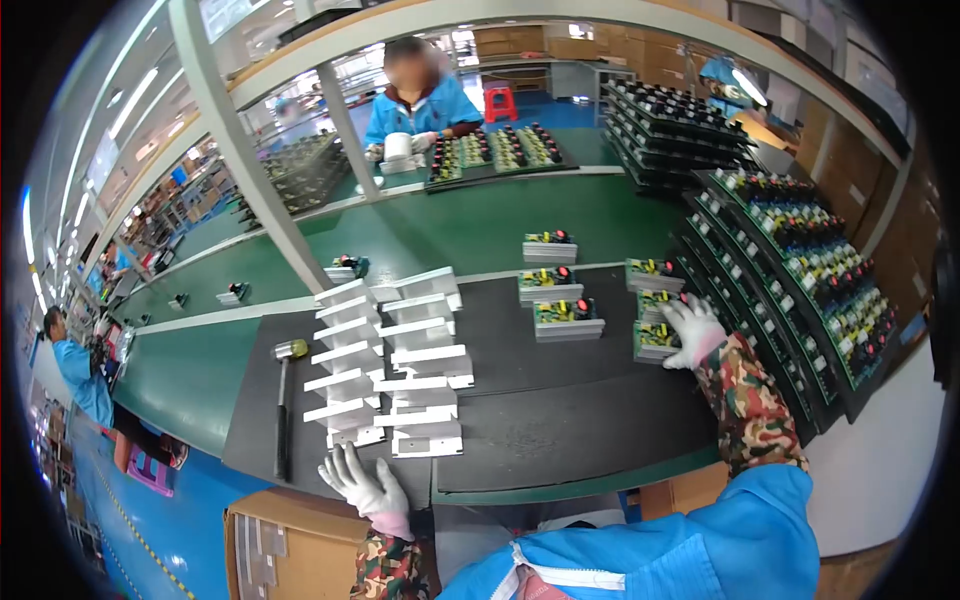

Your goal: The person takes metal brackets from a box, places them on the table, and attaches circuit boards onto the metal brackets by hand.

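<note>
My left hand (367, 487), in a white glove, is open with its fingers spread at the near end of two columns of bare metal brackets (430, 418). It holds nothing. At the right, my gloved right hand (695, 333) rests against a short column of green circuit boards on metal heat sinks (655, 352). Its thumb and fingers are apart at the right ends of the near boards, and it partly covers them. More circuit boards on heat sinks (568, 328) stand in a column left of that hand.
A mallet (282, 410) lies left of the brackets on the black mat (540, 430). Stacked trays of boards (790, 270) rise close to my right arm. A metal post (250, 150) stands beyond the brackets. Across the green conveyor (450, 225), a person (420, 110) works beside another board tray.
</note>
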Action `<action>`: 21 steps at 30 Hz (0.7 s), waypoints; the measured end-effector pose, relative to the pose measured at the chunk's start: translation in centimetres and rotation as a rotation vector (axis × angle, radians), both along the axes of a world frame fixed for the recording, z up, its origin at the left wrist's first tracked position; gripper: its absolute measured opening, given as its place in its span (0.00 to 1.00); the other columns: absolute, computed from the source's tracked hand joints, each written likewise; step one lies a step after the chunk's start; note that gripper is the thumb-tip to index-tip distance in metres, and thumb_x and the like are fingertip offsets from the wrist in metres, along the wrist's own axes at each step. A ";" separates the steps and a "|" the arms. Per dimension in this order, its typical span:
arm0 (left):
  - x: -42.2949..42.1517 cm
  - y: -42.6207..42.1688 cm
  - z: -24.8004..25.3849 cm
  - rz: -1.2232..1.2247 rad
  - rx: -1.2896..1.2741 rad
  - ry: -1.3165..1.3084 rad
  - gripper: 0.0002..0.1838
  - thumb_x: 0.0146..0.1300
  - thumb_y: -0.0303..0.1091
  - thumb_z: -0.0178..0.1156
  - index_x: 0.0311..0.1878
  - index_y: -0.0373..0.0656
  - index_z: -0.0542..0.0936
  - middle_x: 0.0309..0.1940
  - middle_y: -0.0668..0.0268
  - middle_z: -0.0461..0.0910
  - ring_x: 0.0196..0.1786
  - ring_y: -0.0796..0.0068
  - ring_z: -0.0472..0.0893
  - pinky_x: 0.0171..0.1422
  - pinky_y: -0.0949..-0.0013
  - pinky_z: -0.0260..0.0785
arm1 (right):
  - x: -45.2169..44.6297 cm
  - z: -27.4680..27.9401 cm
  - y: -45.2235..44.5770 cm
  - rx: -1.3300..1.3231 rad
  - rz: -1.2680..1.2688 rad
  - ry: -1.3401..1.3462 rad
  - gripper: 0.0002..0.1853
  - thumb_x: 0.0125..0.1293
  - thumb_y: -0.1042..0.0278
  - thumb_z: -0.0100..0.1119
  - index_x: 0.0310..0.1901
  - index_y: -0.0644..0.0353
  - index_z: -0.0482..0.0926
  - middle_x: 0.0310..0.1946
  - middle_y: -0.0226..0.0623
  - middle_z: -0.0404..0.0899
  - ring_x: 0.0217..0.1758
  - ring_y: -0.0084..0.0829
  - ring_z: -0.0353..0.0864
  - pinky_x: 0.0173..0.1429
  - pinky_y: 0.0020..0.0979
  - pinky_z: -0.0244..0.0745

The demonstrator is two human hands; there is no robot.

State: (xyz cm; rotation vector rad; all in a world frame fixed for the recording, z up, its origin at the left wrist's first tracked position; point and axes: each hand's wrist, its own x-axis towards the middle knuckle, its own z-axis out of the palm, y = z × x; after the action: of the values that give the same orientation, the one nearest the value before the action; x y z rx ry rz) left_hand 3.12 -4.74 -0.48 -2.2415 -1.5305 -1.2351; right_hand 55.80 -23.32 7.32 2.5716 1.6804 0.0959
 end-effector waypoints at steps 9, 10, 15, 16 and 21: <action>0.3 -0.4 0.8 0.001 -0.002 -0.015 0.31 0.60 0.35 0.60 0.67 0.37 0.68 0.65 0.46 0.66 0.72 0.40 0.57 0.78 0.35 0.41 | -9.7 0.4 2.2 0.287 0.274 -0.023 0.40 0.52 0.48 0.69 0.66 0.55 0.68 0.64 0.44 0.68 0.72 0.52 0.60 0.78 0.53 0.49; 0.4 -0.3 0.7 0.008 -0.004 -0.017 0.31 0.60 0.35 0.60 0.67 0.37 0.69 0.65 0.46 0.66 0.72 0.40 0.58 0.78 0.35 0.41 | -10.1 -0.2 2.8 0.342 0.337 -0.025 0.38 0.53 0.48 0.68 0.64 0.55 0.69 0.62 0.43 0.69 0.71 0.50 0.61 0.77 0.53 0.50; 0.3 -0.4 0.7 0.019 -0.040 -0.016 0.31 0.60 0.33 0.59 0.68 0.39 0.68 0.67 0.49 0.65 0.73 0.42 0.56 0.79 0.40 0.40 | -11.4 -1.8 5.4 0.702 0.468 0.028 0.25 0.58 0.48 0.64 0.50 0.59 0.79 0.48 0.42 0.78 0.59 0.48 0.73 0.68 0.52 0.64; 0.4 -0.4 0.8 0.026 -0.044 -0.017 0.31 0.59 0.33 0.59 0.68 0.39 0.68 0.67 0.49 0.65 0.73 0.42 0.56 0.79 0.40 0.40 | -11.7 -2.3 5.8 0.756 0.477 0.054 0.24 0.59 0.47 0.63 0.48 0.60 0.79 0.47 0.41 0.79 0.57 0.48 0.74 0.67 0.52 0.66; 0.5 -0.4 0.6 0.054 -0.051 -0.015 0.32 0.59 0.33 0.60 0.68 0.38 0.68 0.67 0.49 0.65 0.73 0.42 0.56 0.79 0.40 0.41 | -11.6 -3.4 5.9 0.843 0.510 0.111 0.23 0.65 0.45 0.57 0.44 0.60 0.81 0.43 0.40 0.81 0.52 0.46 0.77 0.64 0.50 0.70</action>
State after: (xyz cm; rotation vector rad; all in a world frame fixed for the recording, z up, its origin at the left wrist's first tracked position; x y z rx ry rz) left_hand 3.62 -5.17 0.17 -2.2112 -1.6347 -1.2148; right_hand 44.19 -17.38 3.88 2.5293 2.7636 0.8697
